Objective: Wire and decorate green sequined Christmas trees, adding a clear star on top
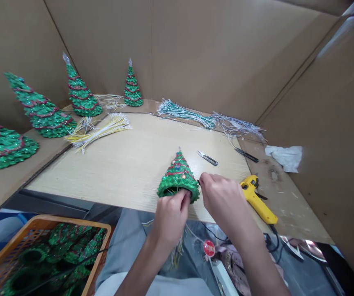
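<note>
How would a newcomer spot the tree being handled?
Find the pale tabletop and its near edge. There, a red-trimmed green tree tilts, open base facing the camera. Unlike the standing trees, it has the left hand at its base.

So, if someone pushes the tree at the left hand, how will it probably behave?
The tree is probably light for its size, since its open base shows a hollow inside. Laid on its side, it might roll in a curve, being cone-shaped. Its bumpy surface should give good grip.
</note>
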`<state>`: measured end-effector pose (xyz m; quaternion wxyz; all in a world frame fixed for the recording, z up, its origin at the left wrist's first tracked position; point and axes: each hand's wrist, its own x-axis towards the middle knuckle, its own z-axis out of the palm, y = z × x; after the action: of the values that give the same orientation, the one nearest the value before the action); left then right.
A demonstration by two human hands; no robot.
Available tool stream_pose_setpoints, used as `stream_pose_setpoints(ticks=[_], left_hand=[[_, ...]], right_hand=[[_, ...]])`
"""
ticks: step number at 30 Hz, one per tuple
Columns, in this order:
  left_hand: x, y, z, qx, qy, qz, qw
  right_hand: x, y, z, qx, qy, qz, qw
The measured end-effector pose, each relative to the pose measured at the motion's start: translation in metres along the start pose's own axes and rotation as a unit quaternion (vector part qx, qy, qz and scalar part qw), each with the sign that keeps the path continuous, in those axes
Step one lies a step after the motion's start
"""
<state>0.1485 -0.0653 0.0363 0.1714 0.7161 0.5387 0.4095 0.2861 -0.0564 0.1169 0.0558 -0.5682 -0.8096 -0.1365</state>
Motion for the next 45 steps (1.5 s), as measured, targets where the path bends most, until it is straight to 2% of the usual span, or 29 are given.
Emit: stream_pose_setpoints(ticks=[5,8,10,12,15,18,20,24,27,29,31,33,34,36,40,43,45], left_hand=[[0.002,-0.002,-0.002,-0.026,0.015,-0.016,0.999],[0.003,-0.006,-0.007,-0.048,0.024,-0.029,0.998],[0.003,-0.010,-0.010,-0.067,0.028,-0.038,0.997],[0.001,-0.014,-0.012,-0.086,0.032,-0.047,0.995],[-0.001,-0.019,-0.014,-0.109,0.032,-0.062,0.992],[-0.002,-0.021,-0.013,-0.122,0.029,-0.079,0.989],[-0.003,-0.021,-0.012,-0.129,0.028,-0.088,0.987],[-0.002,-0.021,-0.012,-0.135,0.027,-0.098,0.986],[-0.002,-0.022,-0.012,-0.134,0.028,-0.100,0.986],[-0.002,-0.022,-0.012,-0.131,0.029,-0.100,0.986],[-0.003,-0.021,-0.012,-0.127,0.031,-0.098,0.987],[-0.004,-0.020,-0.012,-0.122,0.036,-0.097,0.987],[-0.004,-0.020,-0.012,-0.119,0.039,-0.095,0.988],[-0.004,-0.019,-0.012,-0.112,0.047,-0.092,0.988],[-0.004,-0.017,-0.013,-0.093,0.056,-0.083,0.991],[-0.005,-0.016,-0.014,-0.078,0.055,-0.081,0.992],[-0.005,-0.015,-0.014,-0.069,0.053,-0.078,0.993]], right_hand=[[0.007,-0.007,0.000,-0.011,0.008,-0.019,1.000],[0.011,0.000,0.002,0.084,-0.001,-0.015,0.996],[0.005,0.018,0.005,0.178,-0.009,0.025,0.984],[-0.012,0.045,0.013,0.227,-0.003,0.120,0.966],[-0.055,0.091,0.036,0.110,0.015,0.257,0.960],[-0.095,0.119,0.065,-0.002,0.001,0.299,0.954],[-0.110,0.124,0.079,0.006,-0.001,0.301,0.953],[-0.118,0.120,0.090,0.069,0.032,0.277,0.958],[-0.121,0.118,0.092,0.125,0.091,0.296,0.943],[-0.125,0.117,0.092,0.201,0.142,0.337,0.909],[-0.129,0.111,0.093,0.313,0.186,0.385,0.848],[-0.131,0.099,0.094,0.407,0.199,0.409,0.792],[-0.132,0.091,0.094,0.431,0.194,0.409,0.780],[-0.132,0.070,0.095,0.451,0.173,0.391,0.784],[-0.126,0.023,0.092,0.464,0.139,0.329,0.810],[-0.117,0.000,0.086,0.436,0.145,0.246,0.854],[-0.111,-0.003,0.082,0.390,0.109,0.184,0.895]])
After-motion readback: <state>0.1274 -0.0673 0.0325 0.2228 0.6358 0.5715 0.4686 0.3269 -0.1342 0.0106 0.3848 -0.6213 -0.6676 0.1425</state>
